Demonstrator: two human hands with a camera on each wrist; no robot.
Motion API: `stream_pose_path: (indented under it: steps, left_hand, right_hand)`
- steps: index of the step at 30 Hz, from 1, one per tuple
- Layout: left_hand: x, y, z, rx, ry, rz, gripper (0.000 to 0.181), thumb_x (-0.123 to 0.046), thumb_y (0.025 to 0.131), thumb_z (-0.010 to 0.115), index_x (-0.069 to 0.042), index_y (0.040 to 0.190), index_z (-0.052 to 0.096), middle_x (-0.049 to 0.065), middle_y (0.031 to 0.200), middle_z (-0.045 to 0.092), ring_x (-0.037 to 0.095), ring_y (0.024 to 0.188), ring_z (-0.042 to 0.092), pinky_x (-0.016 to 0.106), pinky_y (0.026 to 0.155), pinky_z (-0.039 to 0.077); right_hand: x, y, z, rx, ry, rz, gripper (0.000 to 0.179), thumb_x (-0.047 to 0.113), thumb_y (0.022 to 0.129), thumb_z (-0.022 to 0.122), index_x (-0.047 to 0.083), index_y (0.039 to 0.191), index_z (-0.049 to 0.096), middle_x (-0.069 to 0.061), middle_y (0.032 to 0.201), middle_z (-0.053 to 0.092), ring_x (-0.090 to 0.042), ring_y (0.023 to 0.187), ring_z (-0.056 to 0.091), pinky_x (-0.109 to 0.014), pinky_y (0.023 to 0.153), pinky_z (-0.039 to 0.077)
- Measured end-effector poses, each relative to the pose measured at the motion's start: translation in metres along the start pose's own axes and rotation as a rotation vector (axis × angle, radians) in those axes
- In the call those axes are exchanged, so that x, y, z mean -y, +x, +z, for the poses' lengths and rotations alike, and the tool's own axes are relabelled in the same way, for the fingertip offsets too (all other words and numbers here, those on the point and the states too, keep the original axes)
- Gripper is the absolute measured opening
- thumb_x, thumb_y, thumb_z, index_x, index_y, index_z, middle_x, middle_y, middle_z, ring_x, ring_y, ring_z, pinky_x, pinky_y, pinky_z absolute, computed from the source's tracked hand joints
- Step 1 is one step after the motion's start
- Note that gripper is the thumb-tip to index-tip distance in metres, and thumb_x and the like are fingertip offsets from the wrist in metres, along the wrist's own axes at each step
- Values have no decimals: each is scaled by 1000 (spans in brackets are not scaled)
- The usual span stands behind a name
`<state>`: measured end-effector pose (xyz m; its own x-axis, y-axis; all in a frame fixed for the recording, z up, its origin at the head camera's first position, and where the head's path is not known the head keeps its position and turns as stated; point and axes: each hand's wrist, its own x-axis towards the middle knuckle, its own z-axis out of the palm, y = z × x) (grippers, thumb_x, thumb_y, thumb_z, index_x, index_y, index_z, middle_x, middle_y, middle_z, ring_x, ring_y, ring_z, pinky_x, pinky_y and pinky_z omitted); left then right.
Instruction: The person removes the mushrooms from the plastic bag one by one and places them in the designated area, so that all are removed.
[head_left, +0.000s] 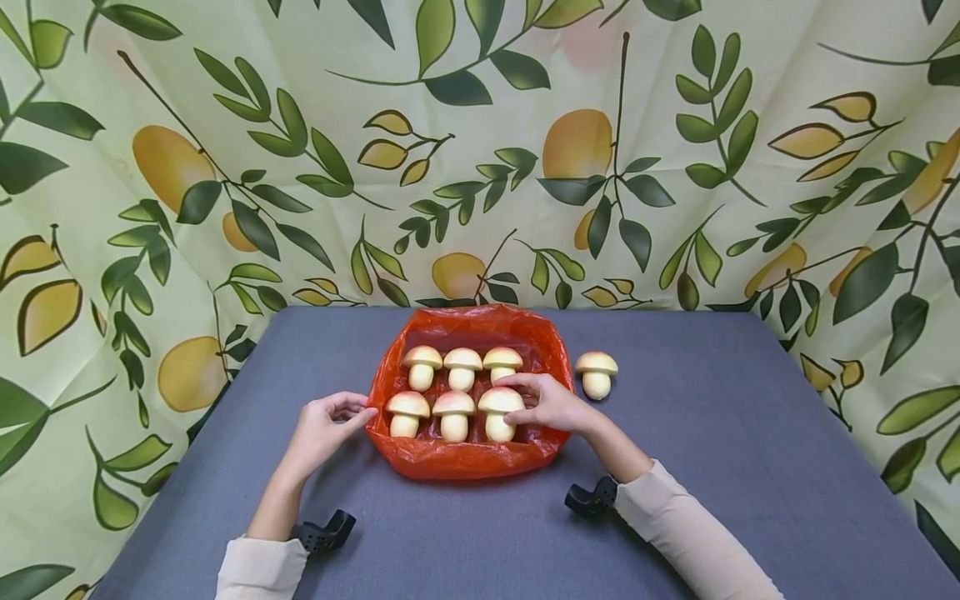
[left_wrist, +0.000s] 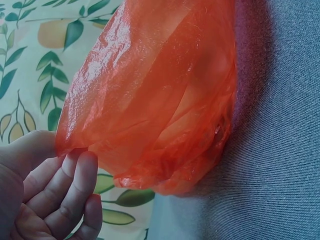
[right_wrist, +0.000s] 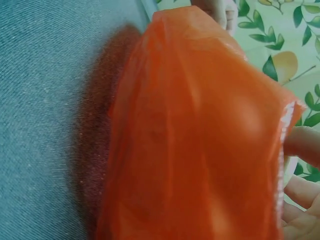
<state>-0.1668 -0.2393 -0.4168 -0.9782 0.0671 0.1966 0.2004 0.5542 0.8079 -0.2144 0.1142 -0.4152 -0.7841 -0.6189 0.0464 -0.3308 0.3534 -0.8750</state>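
Note:
A red plastic bag point(head_left: 472, 462) lies with its mouth spread wide, and several toy mushrooms with yellowish caps stand in two rows inside it. My left hand point(head_left: 324, 429) pinches the bag's left rim between thumb and fingers; the left wrist view shows the thin film point(left_wrist: 145, 100) held up there. Over the bag's right side, my right hand point(head_left: 551, 404) grips the front right mushroom point(head_left: 498, 414) by its right side. In the right wrist view the bag's wall hides most of that mushroom, with fingers point(right_wrist: 305, 145) at the rim.
One more mushroom point(head_left: 597, 375) stands outside the bag, just right of it. Everything rests on a grey cloth-covered table point(head_left: 712, 467). A leaf-and-fruit patterned curtain point(head_left: 480, 225) hangs behind the far edge and along the sides.

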Motion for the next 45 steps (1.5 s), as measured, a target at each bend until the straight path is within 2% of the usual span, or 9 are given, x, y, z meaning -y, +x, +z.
stream_pose_path:
  steps: [8, 20, 27, 34, 45]
  left_hand:
    - [0, 0, 0, 5, 7, -4, 16, -7, 83, 73, 3, 95, 70, 19, 86, 72, -8, 67, 57, 17, 63, 49]
    - [2, -1, 0, 5, 19, 0, 16, -8, 83, 73, 3, 94, 70, 17, 84, 72, -7, 66, 56, 17, 62, 49]
    - [1, -1, 0, 6, 8, 4, 16, -7, 83, 73, 3, 94, 70, 18, 84, 72, -7, 66, 57, 17, 62, 49]
    - [1, -1, 0, 14, 3, -5, 16, -7, 83, 73, 3, 95, 70, 18, 84, 72, -7, 66, 57, 17, 62, 49]
    - [1, 0, 1, 11, 10, 16, 16, -7, 83, 73, 3, 94, 70, 17, 83, 72, -7, 66, 56, 17, 62, 49]
  right_hand:
    - [8, -5, -4, -25, 32, -1, 53, 12, 82, 74, -4, 128, 55, -24, 129, 60, -6, 99, 59, -15, 84, 48]
    - [11, -13, -9, -35, -4, -17, 53, 13, 83, 74, -3, 130, 55, -23, 124, 64, 2, 96, 61, -17, 86, 50]
    - [14, -18, -15, -47, 47, -21, 54, 10, 83, 73, -4, 131, 53, -26, 123, 63, 4, 94, 59, -16, 83, 50]
    - [15, -24, -21, -34, 122, -47, 55, 5, 83, 72, -7, 132, 50, -30, 127, 58, 7, 99, 60, -15, 87, 50]
    - [14, -30, -31, -28, 135, -44, 57, 6, 84, 71, -5, 135, 48, -29, 131, 56, 9, 106, 57, -14, 89, 49]
